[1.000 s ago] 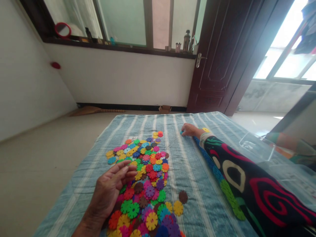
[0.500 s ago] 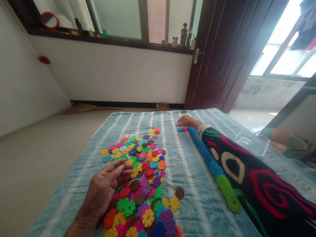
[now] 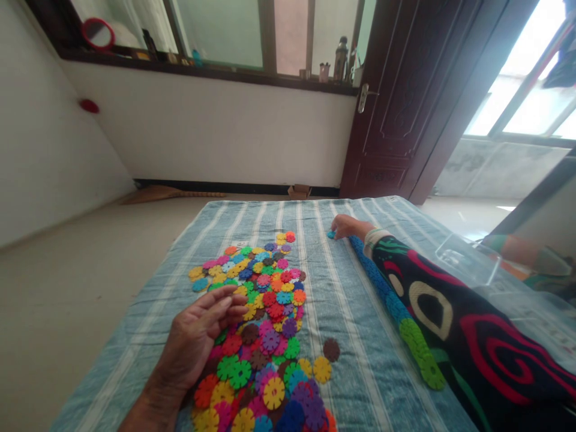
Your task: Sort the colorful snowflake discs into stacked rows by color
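Note:
My left hand (image 3: pixel 195 339) hovers at the left side of a pile of flower-shaped plastic discs (image 3: pixel 270 341) in many colours. Its fingers are loosely stretched out, with no disc visible in them. Far across the bed-like surface, my right hand (image 3: pixel 347 227) has its fingertips closed down on a light blue disc (image 3: pixel 331 234). Beside that hand and partly under the sleeve lies a long row of overlapping discs (image 3: pixel 380 287), blue for most of its length and green (image 3: pixel 420 354) at the near end.
A striped blue cloth (image 3: pixel 148 336) covers the surface. Single brown (image 3: pixel 332 349) and yellow (image 3: pixel 322 369) discs lie at the pile's right edge. A clear plastic box (image 3: pixel 468 258) stands at the right, beyond my sleeve. A dark red door (image 3: pixel 396 102) is behind.
My right hand has lowered, and its fingers have closed onto the light blue disc. The pink disc beside it is now hidden. My left hand keeps its place over the pile; the view has shifted slightly.

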`<state>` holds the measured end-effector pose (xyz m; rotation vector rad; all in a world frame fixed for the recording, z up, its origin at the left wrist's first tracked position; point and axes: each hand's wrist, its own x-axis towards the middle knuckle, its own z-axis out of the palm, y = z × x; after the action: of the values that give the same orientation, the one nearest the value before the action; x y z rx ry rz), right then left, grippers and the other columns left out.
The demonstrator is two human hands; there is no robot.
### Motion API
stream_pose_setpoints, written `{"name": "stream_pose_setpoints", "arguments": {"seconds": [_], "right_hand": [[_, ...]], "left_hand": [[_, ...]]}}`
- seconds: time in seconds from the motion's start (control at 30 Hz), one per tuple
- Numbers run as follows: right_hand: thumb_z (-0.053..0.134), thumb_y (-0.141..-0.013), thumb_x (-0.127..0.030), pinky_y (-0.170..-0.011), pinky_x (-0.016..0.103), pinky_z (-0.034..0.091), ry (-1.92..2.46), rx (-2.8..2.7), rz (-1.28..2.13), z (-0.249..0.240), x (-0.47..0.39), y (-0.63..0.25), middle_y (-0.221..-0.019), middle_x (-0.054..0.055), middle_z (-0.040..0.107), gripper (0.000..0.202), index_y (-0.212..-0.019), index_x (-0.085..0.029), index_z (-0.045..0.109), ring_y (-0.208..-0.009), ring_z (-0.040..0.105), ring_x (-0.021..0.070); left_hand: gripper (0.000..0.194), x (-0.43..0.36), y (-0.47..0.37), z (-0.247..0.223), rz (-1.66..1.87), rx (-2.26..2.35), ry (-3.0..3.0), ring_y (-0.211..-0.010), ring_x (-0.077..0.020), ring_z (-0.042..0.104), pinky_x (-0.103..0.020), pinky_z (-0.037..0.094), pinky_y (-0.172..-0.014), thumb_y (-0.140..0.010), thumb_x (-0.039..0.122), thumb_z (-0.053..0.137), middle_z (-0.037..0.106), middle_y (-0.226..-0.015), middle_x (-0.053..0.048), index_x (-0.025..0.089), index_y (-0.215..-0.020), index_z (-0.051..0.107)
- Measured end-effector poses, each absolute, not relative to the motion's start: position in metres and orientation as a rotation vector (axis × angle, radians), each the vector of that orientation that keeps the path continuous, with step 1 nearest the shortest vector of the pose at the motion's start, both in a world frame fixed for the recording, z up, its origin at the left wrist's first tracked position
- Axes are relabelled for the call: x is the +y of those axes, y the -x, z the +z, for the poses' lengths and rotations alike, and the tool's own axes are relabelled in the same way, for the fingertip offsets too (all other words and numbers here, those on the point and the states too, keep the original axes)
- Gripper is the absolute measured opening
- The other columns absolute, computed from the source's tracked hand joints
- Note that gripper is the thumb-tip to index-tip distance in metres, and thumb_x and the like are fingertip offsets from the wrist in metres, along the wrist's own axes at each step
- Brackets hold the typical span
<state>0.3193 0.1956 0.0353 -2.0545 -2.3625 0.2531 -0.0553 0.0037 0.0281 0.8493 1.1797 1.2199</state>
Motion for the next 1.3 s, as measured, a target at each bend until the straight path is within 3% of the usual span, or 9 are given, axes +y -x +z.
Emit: {"name": "stream_pose_setpoints", "arguments": {"seconds": [0.27, 0.47, 0.67, 0.93, 1.17, 1.3], "right_hand": [[0.059, -0.094, -0.034, -0.084, 0.041, 0.054, 2.103, -2.431, 0.334, 0.033, 0.199, -0.316, -0.116, 0.007, 0.063, 0.028, -0.115, -0.016, 0.061, -0.099, 0.063, 0.0212], [0.08, -0.071, -0.03, -0.081, 0.028, 0.049, 2.026, -2.416, 0.284, 0.035, 0.199, -0.315, -0.112, 0.008, 0.069, 0.043, -0.111, -0.018, 0.07, -0.098, 0.064, 0.0234], [0.075, -0.077, -0.033, -0.083, 0.025, 0.047, 1.972, -2.43, 0.252, 0.034, 0.195, -0.309, -0.113, 0.005, 0.069, 0.035, -0.11, -0.023, 0.071, -0.1, 0.064, 0.0212], [0.059, -0.093, -0.034, -0.089, 0.043, 0.052, 2.003, -2.493, 0.254, 0.038, 0.19, -0.302, -0.117, 0.007, 0.063, 0.027, -0.113, -0.016, 0.062, -0.103, 0.062, 0.0218], [0.06, -0.093, -0.034, -0.088, 0.042, 0.052, 2.031, -2.46, 0.257, 0.037, 0.191, -0.301, -0.118, 0.008, 0.063, 0.027, -0.113, -0.016, 0.062, -0.102, 0.062, 0.0215], [0.072, -0.082, -0.036, -0.088, 0.031, 0.05, 2.005, -2.39, 0.249, 0.037, 0.195, -0.306, -0.111, 0.005, 0.069, 0.032, -0.111, -0.022, 0.069, -0.102, 0.064, 0.0219]], "left_hand": [[0.035, 0.004, 0.057, 0.025, 1.223, 1.179, -0.858, -0.071, -0.0176, 0.07, -0.024, 0.059, -0.067, -0.062, 0.022, 0.079, 0.075, -0.083, -0.008, 0.014, -0.095, 0.069], [0.035, 0.004, 0.056, 0.026, 1.22, 1.176, -0.86, -0.07, -0.0176, 0.07, -0.023, 0.059, -0.066, -0.062, 0.022, 0.079, 0.075, -0.083, -0.008, 0.014, -0.094, 0.069], [0.036, 0.004, 0.057, 0.025, 1.218, 1.176, -0.863, -0.07, -0.0175, 0.07, -0.024, 0.06, -0.066, -0.062, 0.022, 0.08, 0.075, -0.083, -0.007, 0.014, -0.095, 0.069], [0.037, 0.004, 0.057, 0.026, 1.205, 1.168, -0.873, -0.07, -0.0161, 0.07, -0.023, 0.059, -0.067, -0.061, 0.024, 0.08, 0.076, -0.082, -0.006, 0.014, -0.095, 0.068], [0.037, 0.004, 0.055, 0.027, 1.205, 1.178, -0.881, -0.069, -0.0164, 0.071, -0.023, 0.059, -0.066, -0.061, 0.023, 0.08, 0.076, -0.082, -0.006, 0.014, -0.095, 0.068], [0.038, 0.004, 0.055, 0.026, 1.206, 1.188, -0.879, -0.069, -0.0164, 0.071, -0.023, 0.059, -0.066, -0.061, 0.024, 0.08, 0.076, -0.082, -0.006, 0.014, -0.096, 0.068]]}}
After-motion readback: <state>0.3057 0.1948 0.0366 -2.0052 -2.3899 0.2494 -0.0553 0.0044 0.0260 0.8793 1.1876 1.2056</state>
